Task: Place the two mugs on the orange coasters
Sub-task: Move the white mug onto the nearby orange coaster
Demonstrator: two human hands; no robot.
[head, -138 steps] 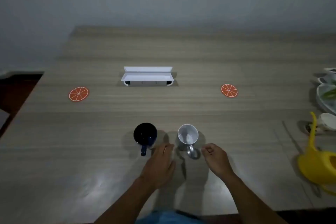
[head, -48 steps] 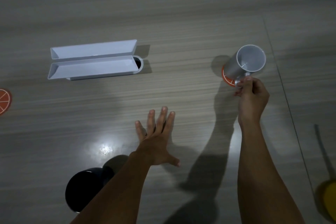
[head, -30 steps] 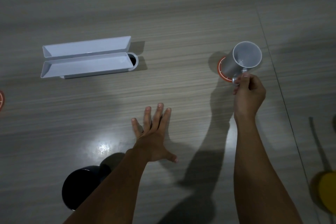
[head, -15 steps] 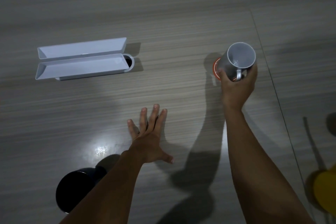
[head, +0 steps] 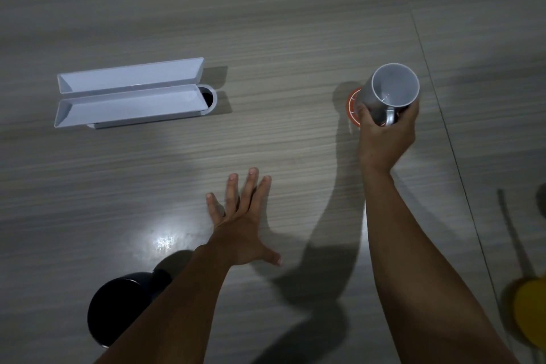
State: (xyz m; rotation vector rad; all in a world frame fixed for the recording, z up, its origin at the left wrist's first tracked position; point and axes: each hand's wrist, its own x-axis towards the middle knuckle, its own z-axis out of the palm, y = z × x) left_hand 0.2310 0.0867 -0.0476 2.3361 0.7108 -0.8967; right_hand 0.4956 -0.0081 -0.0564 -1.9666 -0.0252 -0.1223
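Note:
A white mug [head: 390, 91] stands over an orange coaster [head: 352, 106], of which only the left rim shows. My right hand [head: 384, 130] wraps around the mug's body near its handle. My left hand [head: 242, 221] lies flat on the wooden table with its fingers spread and holds nothing. A dark blue mug [head: 118, 313] stands at the near left, partly hidden behind my left forearm. The second orange coaster is out of view.
An open white case [head: 130, 94] lies at the left, beyond my left hand. A yellow object [head: 531, 307] sits at the right edge. A seam [head: 449, 133] runs down the table right of the white mug.
My right hand has shifted from pinching the handle to wrapping around the white mug on the coaster. The left hand stays flat on the table.

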